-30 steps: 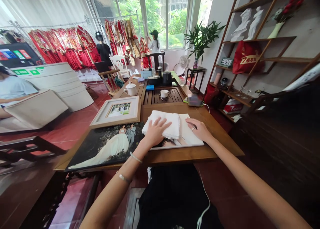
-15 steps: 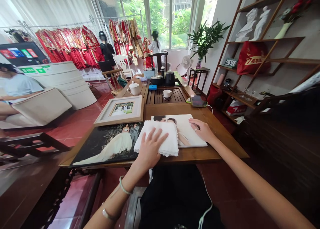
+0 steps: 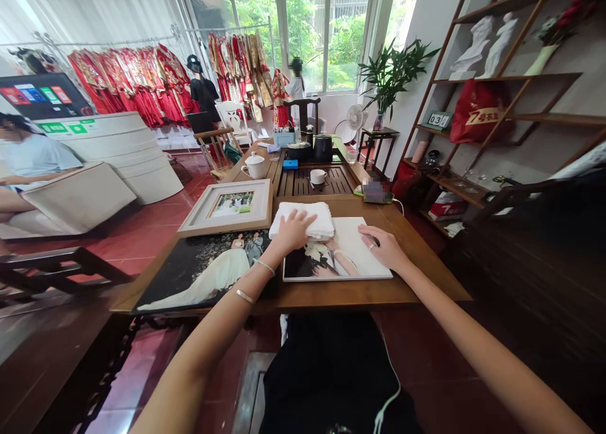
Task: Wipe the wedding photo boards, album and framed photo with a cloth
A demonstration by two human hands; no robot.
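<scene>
A white-bordered photo panel (image 3: pixel 353 257) of a couple lies flat on the wooden table (image 3: pixel 416 263) in front of me. My left hand (image 3: pixel 290 232) lies flat, fingers spread, on a folded white cloth (image 3: pixel 315 218) at the panel's far left corner. My right hand (image 3: pixel 386 248) rests palm down with fingers out on the panel's right edge. A large dark wedding photo print (image 3: pixel 203 273) lies to the left, partly under the panel's side.
A framed photo (image 3: pixel 227 207) lies behind the dark print. Beyond it a slatted tea tray (image 3: pixel 303 180) carries a teapot (image 3: pixel 254 166), a cup (image 3: pixel 317 176) and a black kettle (image 3: pixel 322 149). Shelves (image 3: pixel 492 106) stand right; a person sits far left, two people stand by red garments.
My left hand slid the cloth down toward me across the panel, then pushed it back up to the far edge, uncovering the couple's picture. My right hand stayed on the panel's right side.
</scene>
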